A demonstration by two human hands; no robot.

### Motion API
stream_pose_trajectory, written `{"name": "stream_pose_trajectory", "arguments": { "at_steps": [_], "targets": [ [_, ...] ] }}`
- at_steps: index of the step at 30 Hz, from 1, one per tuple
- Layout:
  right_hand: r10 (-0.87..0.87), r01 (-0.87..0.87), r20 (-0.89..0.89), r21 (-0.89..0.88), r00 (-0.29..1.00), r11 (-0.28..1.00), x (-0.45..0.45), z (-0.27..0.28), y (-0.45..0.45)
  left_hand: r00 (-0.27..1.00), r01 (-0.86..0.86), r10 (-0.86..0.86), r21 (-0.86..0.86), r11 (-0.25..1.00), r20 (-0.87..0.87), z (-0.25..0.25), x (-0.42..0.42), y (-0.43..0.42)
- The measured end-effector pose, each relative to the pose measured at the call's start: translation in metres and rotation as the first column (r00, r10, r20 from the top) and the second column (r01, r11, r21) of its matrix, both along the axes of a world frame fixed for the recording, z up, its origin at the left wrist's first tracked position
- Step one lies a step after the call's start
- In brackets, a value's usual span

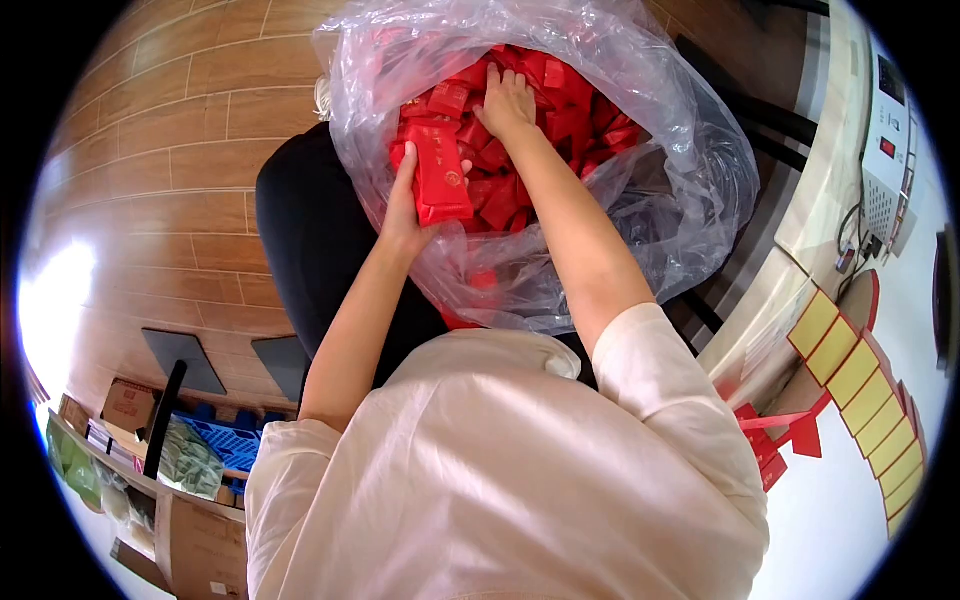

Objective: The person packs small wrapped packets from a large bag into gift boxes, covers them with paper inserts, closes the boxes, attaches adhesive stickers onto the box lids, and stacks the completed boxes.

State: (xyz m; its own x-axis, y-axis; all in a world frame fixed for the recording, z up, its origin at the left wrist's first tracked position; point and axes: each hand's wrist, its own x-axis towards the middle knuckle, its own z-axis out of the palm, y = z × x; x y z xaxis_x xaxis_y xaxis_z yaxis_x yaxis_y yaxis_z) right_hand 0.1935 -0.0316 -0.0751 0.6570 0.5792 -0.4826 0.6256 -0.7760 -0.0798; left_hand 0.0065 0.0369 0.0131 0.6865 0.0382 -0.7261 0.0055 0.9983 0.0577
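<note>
A large clear plastic bag (690, 170) stands open between my legs, filled with many small red packets (570, 130). My left hand (403, 205) is closed around a red packet (437, 170) with gold print, held above the near left side of the pile. Its thumb lies along the packet's left edge and fingertips show at the right edge. My right hand (510, 100) reaches into the bag, fingers stretched out and lying over the packets there. I cannot make out anything gripped in it.
To the right a white table (800, 540) bears a row of yellow cards (860, 385), red folded pieces (775, 440) and a grey device (885, 150) with a red switch. Behind left are a blue crate (225, 440) and cardboard boxes (130, 408) on the wood-look floor (180, 200).
</note>
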Motion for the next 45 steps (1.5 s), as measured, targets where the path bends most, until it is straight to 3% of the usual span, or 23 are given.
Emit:
{"name": "stream_pose_trajectory", "arguments": {
  "at_steps": [4,6,9,12,15,19,22,25,29,31,33,35,36,39,40,43,45],
  "targets": [
    [-0.008,0.009,-0.019,0.017,1.000,1.000,0.002,-0.011,-0.018,0.995,-0.015,0.020,0.051,0.999,-0.099,-0.004,0.005,-0.003],
    [0.018,-0.042,0.112,0.220,0.994,0.975,0.001,-0.011,-0.028,0.994,-0.013,0.022,0.074,0.997,-0.112,-0.005,0.005,-0.006],
    [-0.010,-0.028,0.125,0.297,0.992,0.955,0.006,-0.011,-0.016,0.994,-0.006,0.015,0.080,0.997,-0.112,-0.008,0.007,-0.011],
    [0.031,-0.037,0.039,0.158,0.999,0.987,0.008,0.002,0.011,0.991,-0.041,0.046,0.045,0.998,-0.123,-0.006,0.006,-0.012],
    [0.078,-0.085,0.082,0.085,0.994,0.993,0.008,-0.005,0.022,0.992,0.003,0.005,0.060,0.998,-0.129,-0.007,0.006,-0.010],
    [0.130,-0.146,0.143,0.109,0.981,0.983,0.023,-0.013,0.018,0.985,-0.006,0.019,0.073,0.997,-0.174,-0.003,0.014,-0.011],
    [0.110,-0.102,-0.077,0.096,0.991,0.990,0.034,0.002,0.004,0.988,-0.009,0.018,0.063,0.998,-0.155,-0.008,0.013,-0.014],
    [0.015,0.011,-0.134,0.190,0.991,0.982,0.026,0.035,-0.023,0.992,0.012,-0.005,0.059,0.998,-0.126,-0.013,0.017,-0.013],
    [-0.074,0.114,-0.172,0.235,0.982,0.965,-0.001,0.071,-0.081,0.989,0.108,-0.095,0.115,0.988,-0.112,-0.020,0.017,-0.016],
    [-0.102,0.136,-0.135,0.275,0.986,0.952,-0.021,0.089,-0.108,0.957,0.248,-0.180,0.319,0.915,-0.228,-0.025,0.016,-0.026],
    [-0.135,0.158,-0.093,0.326,0.986,0.932,-0.040,0.111,-0.126,0.950,0.311,-0.274,0.406,0.859,-0.148,-0.028,0.011,-0.040],
    [-0.080,0.090,-0.040,0.405,0.996,0.910,-0.058,0.130,-0.139,0.856,0.512,-0.404,0.638,0.575,-0.323,-0.022,0.009,-0.053],
    [-0.096,0.129,-0.096,0.446,0.991,0.885,-0.065,0.138,-0.144,0.766,0.625,-0.559,0.574,0.529,-0.318,-0.020,0.004,-0.052],
    [-0.092,0.104,-0.048,0.495,0.995,0.863,-0.082,0.165,-0.152,0.685,0.661,-0.692,0.594,0.458,-0.227,-0.001,0.002,-0.061],
    [-0.065,0.073,-0.033,0.453,0.997,0.888,-0.088,0.172,-0.153,0.705,0.649,-0.694,0.529,0.547,-0.146,0.012,0.002,-0.063],
    [-0.134,0.075,0.097,0.459,0.986,0.885,-0.112,0.181,-0.148,0.669,0.637,-0.743,0.507,0.580,0.008,0.049,0.001,-0.073],
    [-0.197,0.119,0.114,0.484,0.974,0.867,-0.128,0.190,-0.147,0.657,0.615,-0.753,0.582,0.533,-0.005,0.042,-0.003,-0.078]
  ]
}}
